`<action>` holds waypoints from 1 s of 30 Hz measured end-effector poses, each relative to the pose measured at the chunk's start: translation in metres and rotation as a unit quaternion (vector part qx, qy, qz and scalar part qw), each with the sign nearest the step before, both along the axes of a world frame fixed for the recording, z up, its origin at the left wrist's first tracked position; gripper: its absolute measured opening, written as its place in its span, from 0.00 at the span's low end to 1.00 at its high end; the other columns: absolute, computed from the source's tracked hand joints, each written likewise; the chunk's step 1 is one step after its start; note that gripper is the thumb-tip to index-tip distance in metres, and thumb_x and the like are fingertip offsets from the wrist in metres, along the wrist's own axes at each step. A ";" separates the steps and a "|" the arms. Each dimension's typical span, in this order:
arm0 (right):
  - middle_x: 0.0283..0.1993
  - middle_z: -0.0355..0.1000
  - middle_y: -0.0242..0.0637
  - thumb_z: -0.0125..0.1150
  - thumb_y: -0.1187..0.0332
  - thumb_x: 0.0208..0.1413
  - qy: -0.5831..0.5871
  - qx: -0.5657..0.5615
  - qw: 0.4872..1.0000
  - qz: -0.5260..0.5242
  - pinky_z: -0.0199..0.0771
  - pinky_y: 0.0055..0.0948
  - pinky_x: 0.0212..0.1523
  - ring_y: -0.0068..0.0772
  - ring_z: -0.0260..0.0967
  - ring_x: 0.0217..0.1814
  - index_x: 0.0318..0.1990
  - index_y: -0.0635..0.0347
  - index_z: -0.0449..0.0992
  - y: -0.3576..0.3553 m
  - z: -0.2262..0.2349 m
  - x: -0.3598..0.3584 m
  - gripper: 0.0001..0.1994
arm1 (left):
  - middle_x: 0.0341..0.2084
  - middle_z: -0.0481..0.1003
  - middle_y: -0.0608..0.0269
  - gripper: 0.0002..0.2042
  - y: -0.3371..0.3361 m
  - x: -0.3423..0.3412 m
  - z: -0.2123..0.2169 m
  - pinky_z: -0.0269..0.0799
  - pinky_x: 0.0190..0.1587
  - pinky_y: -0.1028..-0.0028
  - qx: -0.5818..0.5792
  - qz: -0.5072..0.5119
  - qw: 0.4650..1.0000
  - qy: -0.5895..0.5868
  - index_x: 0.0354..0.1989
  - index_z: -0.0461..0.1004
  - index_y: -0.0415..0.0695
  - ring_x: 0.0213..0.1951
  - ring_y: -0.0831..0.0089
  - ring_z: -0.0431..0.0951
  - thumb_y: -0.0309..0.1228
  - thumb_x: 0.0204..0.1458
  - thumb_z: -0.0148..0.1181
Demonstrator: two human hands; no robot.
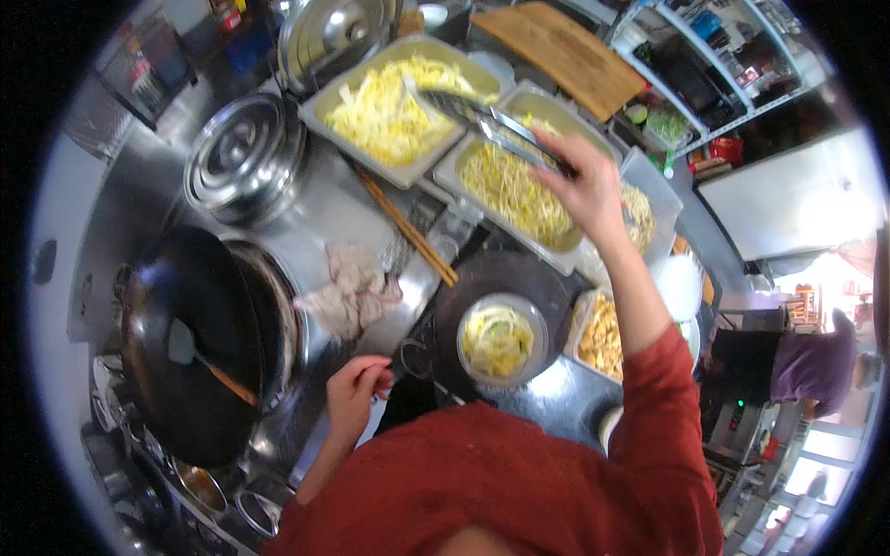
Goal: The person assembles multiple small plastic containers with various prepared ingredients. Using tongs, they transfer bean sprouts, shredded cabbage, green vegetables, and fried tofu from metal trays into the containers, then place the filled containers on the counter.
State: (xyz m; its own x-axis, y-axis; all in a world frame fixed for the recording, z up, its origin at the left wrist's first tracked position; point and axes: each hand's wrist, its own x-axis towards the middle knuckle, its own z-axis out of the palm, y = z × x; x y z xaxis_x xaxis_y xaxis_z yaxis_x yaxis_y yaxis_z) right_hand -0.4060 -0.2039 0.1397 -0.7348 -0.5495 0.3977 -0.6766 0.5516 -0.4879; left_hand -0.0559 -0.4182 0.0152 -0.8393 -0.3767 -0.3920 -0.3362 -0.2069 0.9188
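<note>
Head view: right hand (586, 185) grips metal tongs (482, 119), whose tips reach over the tray of shredded cabbage (394, 107). Bean-sprout tray (519, 190) sits just right of that cabbage tray. Round bowl (501, 339) with vegetables lies nearer the person. Left hand (352, 394), loosely curled and holding nothing, rests beside the black wok (190, 343).

I see glossy metal tongs (482, 119) above matt steel trays (371, 157), and a dull black wok (190, 343). The chopsticks (408, 227) look wooden, the rag (352, 287) perhaps rough cloth.
</note>
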 end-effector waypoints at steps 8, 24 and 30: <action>0.41 0.84 0.36 0.79 0.52 0.45 0.003 -0.081 0.997 0.017 0.78 0.34 0.44 0.37 0.80 0.39 0.54 0.37 0.84 -0.039 -0.029 -0.040 0.25 | 0.25 0.79 0.57 0.10 0.055 0.253 -0.088 0.72 0.27 0.72 -0.261 -0.127 0.861 -0.417 0.46 0.80 0.40 0.26 0.74 0.78 0.32 0.64 0.57; 0.47 0.79 0.32 0.77 0.73 0.50 -0.266 -0.012 0.964 0.026 0.75 0.26 0.52 0.23 0.75 0.48 0.60 0.56 0.80 0.198 0.022 0.137 0.27 | 0.33 0.79 0.61 0.13 0.095 0.213 -0.232 0.78 0.35 0.68 0.119 -0.087 0.904 -0.402 0.47 0.77 0.40 0.32 0.67 0.81 0.37 0.61 0.58; 0.44 0.79 0.37 0.76 0.66 0.46 -0.082 0.214 0.972 0.043 0.79 0.38 0.43 0.43 0.79 0.44 0.54 0.52 0.81 0.186 -0.045 0.173 0.24 | 0.36 0.77 0.64 0.12 0.072 0.115 -0.131 0.73 0.39 0.77 -0.147 -0.106 0.983 0.005 0.55 0.72 0.40 0.35 0.78 0.76 0.28 0.66 0.55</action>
State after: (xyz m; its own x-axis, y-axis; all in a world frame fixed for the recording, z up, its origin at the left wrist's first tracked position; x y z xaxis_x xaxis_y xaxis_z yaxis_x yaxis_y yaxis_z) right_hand -0.2328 -0.0178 0.0947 -0.7133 -0.7008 0.0001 -0.6611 0.6728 -0.3321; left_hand 0.0588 -0.3462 -0.1161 -0.9141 -0.2895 -0.2837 -0.3341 0.1415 0.9319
